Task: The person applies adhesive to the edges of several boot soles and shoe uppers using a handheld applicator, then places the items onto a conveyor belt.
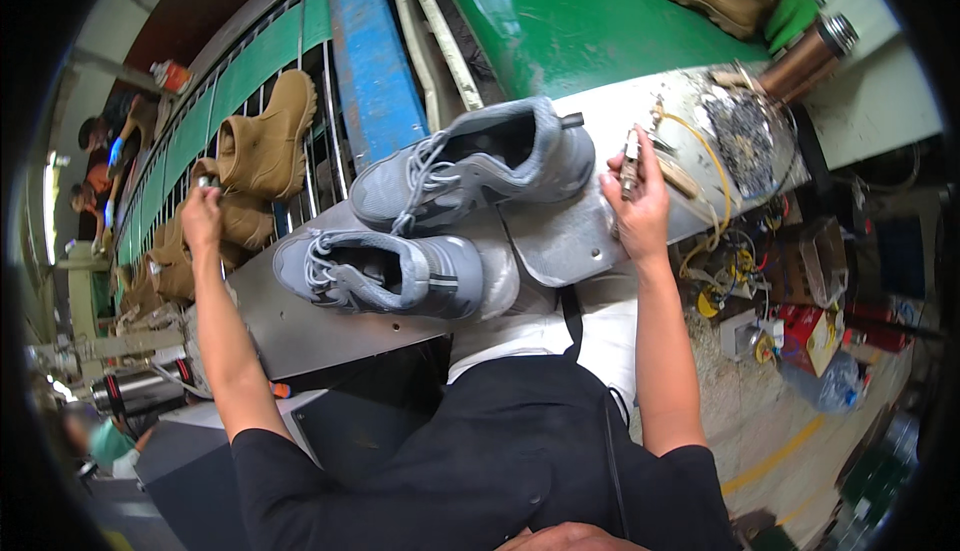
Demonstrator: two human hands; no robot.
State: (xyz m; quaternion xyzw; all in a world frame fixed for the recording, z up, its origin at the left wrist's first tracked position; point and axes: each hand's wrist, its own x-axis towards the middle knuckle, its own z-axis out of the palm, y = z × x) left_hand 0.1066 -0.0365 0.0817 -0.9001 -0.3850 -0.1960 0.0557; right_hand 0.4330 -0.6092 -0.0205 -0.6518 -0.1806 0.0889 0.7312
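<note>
Right hand (638,213) — tool (630,163) upright

Grey sneakers (420,221), tan boots (265,136), green conveyor belt (570,11), blue rail (375,51).

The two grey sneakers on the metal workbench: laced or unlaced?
Laced. Both grey sneakers on the metal workbench show light laces criss-crossed over their tongues; whether they are tied, I cannot tell.

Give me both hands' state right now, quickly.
Left hand: closed on a small object, too small to identify, raised near the tan boots.
Right hand: closed around a small slim tool, beside the grey shoes.
</note>
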